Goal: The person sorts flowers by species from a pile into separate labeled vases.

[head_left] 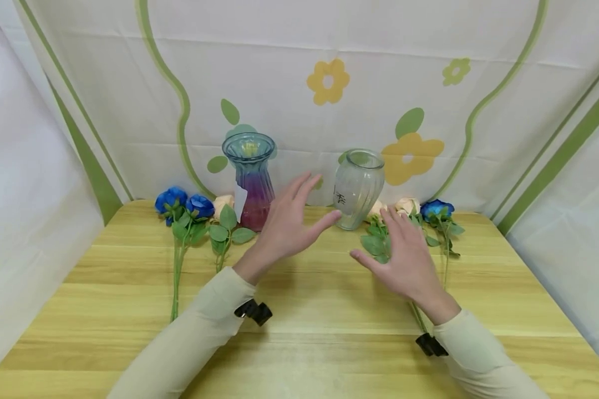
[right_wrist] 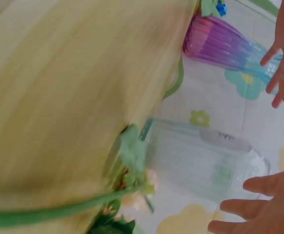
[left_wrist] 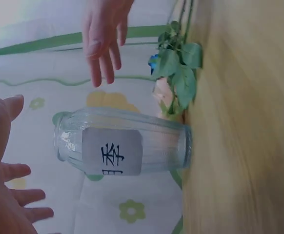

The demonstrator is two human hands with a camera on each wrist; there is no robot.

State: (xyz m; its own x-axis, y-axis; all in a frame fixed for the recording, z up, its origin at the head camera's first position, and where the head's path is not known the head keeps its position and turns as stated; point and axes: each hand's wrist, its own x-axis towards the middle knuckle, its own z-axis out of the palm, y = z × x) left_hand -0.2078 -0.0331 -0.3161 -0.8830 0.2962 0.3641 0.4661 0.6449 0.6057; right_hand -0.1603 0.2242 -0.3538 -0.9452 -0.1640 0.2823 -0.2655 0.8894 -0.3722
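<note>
Both hands hover over the table with fingers spread and nothing in them. My left hand (head_left: 287, 227) overlaps the right side of a ribbed glass vase (head_left: 257, 191), blue at the top and purple-pink below, with a white label. Between the hands, farther back, stands a clear glass vase (head_left: 364, 188). Its white label (left_wrist: 115, 151) with black characters faces the left wrist view. My right hand (head_left: 409, 263) is in front of several artificial flowers on the right, partly hiding their stems. In the right wrist view, its fingers overlap the mouth end of the clear vase (right_wrist: 195, 158).
To the left lie blue flowers (head_left: 199, 206) and a peach flower (head_left: 224, 203) with green stems pointing forward. On the right are peach flowers (head_left: 407, 205) and a blue flower (head_left: 437, 209). A patterned cloth (head_left: 279, 72) hangs behind the wooden table (head_left: 309, 354).
</note>
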